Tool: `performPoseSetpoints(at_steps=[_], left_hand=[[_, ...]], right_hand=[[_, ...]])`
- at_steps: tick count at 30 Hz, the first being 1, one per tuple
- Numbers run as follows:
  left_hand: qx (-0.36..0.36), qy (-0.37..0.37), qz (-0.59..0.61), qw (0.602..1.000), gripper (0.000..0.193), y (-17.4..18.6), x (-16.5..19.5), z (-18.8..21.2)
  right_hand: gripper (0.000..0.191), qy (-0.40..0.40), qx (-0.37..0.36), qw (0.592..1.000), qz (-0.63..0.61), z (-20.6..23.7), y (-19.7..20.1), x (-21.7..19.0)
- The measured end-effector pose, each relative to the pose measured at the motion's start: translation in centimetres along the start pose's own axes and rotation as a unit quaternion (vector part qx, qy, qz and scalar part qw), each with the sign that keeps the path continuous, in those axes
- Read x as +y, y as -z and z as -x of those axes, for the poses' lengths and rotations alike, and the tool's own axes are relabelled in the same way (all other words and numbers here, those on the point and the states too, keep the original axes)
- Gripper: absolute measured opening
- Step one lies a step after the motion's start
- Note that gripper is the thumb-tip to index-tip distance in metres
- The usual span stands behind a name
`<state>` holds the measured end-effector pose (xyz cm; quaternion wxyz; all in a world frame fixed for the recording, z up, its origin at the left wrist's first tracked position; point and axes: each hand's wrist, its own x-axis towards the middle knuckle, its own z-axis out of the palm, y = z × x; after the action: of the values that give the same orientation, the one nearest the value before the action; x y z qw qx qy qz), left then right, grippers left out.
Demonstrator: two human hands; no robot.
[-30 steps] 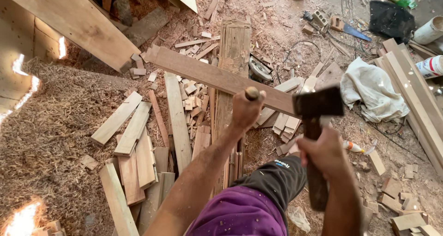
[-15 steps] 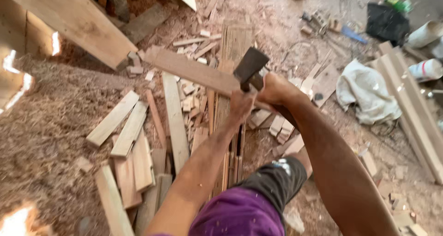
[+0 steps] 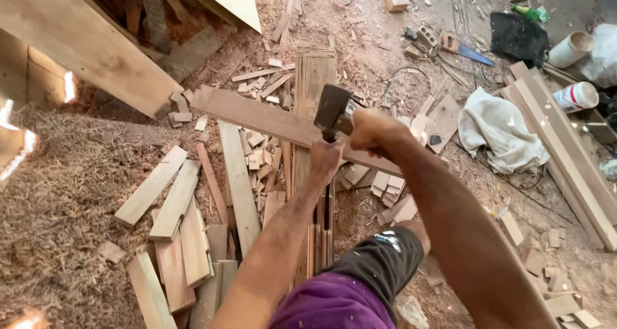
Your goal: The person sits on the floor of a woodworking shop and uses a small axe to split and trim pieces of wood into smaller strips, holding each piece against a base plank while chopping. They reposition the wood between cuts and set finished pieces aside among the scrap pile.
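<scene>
Sawdust-strewn floor (image 3: 77, 194), frame centre: right hand (image 3: 369, 128) grips hammer (image 3: 332, 110); left hand (image 3: 326, 158), fingers closed, steadies the plank (image 3: 257, 115).

One hammer (image 3: 332, 108), two hands, one white cloth (image 3: 498, 136), two white cylindrical containers (image 3: 572, 48), one green bottle (image 3: 530, 11)

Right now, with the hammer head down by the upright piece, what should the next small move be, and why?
Probably lift the hammer clear for another blow: its head sits low against the left hand, which steadies a piece on the long board, and the right hand grips the handle.
</scene>
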<state>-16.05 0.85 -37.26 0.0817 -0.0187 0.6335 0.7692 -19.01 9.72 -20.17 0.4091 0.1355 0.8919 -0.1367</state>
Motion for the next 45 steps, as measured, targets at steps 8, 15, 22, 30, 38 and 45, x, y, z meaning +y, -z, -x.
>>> performPoseSetpoints(at_steps=[8, 15, 22, 30, 38, 45], left_hand=[[0.005, 0.063, -0.049, 0.997, 0.023, -0.2, 0.0, -0.7], [0.041, 0.011, -0.026, 0.999, 0.027, 0.0, -0.1, 0.2], [0.057, 0.172, 0.024, 0.983, 0.028, -0.1, -0.7, 1.0], [0.005, -0.021, -0.063, 0.998, 0.028, 0.0, -0.9, 6.2], [-0.017, 0.059, -0.029, 0.998, 0.015, 0.1, 6.8, 3.2], [0.05, -0.114, 0.066, 0.99, 0.035, 3.9, 13.7, 6.6]], right_hand=[[0.035, 0.035, 0.221, 0.933, -0.282, -2.0, 3.0, 0.2], [0.032, -0.004, 0.034, 0.996, -0.084, -0.5, 1.2, 1.2], [0.028, 0.014, 0.099, 0.985, -0.142, -1.3, 0.1, 0.4], [0.02, 0.062, 0.046, 0.927, -0.368, 0.5, -7.9, 11.8], [0.013, -0.058, 0.04, 0.857, -0.51, 8.2, -22.8, 21.6], [0.012, -0.096, 0.045, 0.748, -0.655, 11.8, -31.0, 22.4]])
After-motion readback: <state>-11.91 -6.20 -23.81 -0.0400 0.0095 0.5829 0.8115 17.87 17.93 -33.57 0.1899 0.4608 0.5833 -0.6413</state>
